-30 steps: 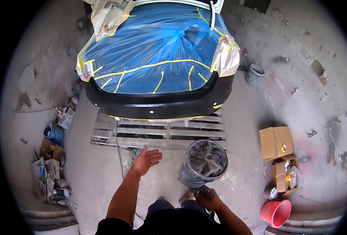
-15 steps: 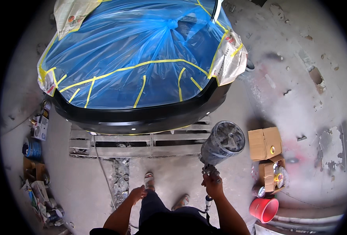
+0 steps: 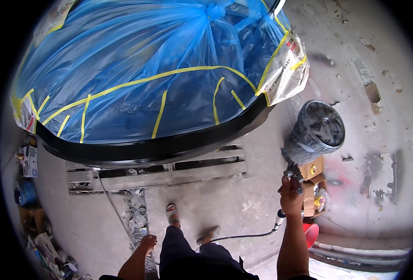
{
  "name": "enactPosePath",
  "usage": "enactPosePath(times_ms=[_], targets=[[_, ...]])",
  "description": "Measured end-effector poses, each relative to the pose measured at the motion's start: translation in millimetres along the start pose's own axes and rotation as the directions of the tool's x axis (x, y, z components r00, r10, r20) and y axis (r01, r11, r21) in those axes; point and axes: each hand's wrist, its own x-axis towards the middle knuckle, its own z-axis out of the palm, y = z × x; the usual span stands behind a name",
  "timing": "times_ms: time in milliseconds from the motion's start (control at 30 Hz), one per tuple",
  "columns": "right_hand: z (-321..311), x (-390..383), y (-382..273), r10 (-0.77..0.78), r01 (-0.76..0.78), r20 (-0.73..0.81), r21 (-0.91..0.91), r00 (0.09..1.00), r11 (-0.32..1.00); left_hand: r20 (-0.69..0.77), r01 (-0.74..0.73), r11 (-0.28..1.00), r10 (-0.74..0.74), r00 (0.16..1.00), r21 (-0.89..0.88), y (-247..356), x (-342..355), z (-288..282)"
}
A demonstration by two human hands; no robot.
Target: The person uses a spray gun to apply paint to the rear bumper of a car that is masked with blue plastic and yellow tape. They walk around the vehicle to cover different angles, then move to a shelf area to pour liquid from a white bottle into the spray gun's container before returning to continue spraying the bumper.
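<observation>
My right hand [image 3: 290, 193] grips a spray gun [image 3: 294, 175] topped by a large, grimy cup [image 3: 314, 131], raised at the right of the bumper. An air hose [image 3: 243, 235] runs from the gun's lower fitting toward my body. My left hand [image 3: 147, 243] hangs low beside my leg, empty, with fingers loosely bent and apart. Ahead, a black car bumper [image 3: 136, 155] curves under blue plastic sheeting [image 3: 136, 98], which yellow tape [image 3: 159, 74] and printed paper [image 3: 285, 70] hold over the car's rear.
A floor grate [image 3: 206, 173] and broken channel [image 3: 135, 210] lie below the bumper. Cans [image 3: 27, 191], boxes and papers line the left. Cardboard boxes [image 3: 311, 191] and a red bucket [image 3: 309, 235] are at right. A thin cable [image 3: 104, 189] crosses the floor.
The car's rear now fills more of the view, as if I stepped nearer. The gun and cup rose rightward; my left hand, earlier held out flat, dropped beside my leg.
</observation>
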Motion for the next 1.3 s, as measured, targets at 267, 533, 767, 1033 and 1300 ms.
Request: enactPosePath(times_ms=[267,533,767,1033,1300], targets=[[14.8,30.2,-26.2,-0.181,0.175,-0.142,-0.051,0.973,0.983,0.079,-0.072,0.995,0.077,0.994,-0.067,20.4,0.1,14.6],[48.4,-26.0,-1.3,-0.016,0.009,0.133,0.055,0.991,0.998,0.059,0.004,0.999,-0.002,0.998,-0.035,-26.2,10.1,-8.4],[36.1,-15.2,-0.9,0.120,-0.150,0.252,0.100,0.960,0.984,0.004,-0.001,1.000,0.001,1.000,0.004,-15.8,0.8,-8.1],[-9.8,26.1,19.5,-0.181,0.179,-0.231,-0.029,0.956,0.983,0.041,-0.060,0.998,0.059,0.997,0.017,0.7,-8.5,9.7],[51.2,-80.1,75.5,0.087,-0.191,0.292,0.352,0.952,0.916,-0.033,-0.023,0.997,0.025,0.999,0.068,-46.4,-26.6,43.0]])
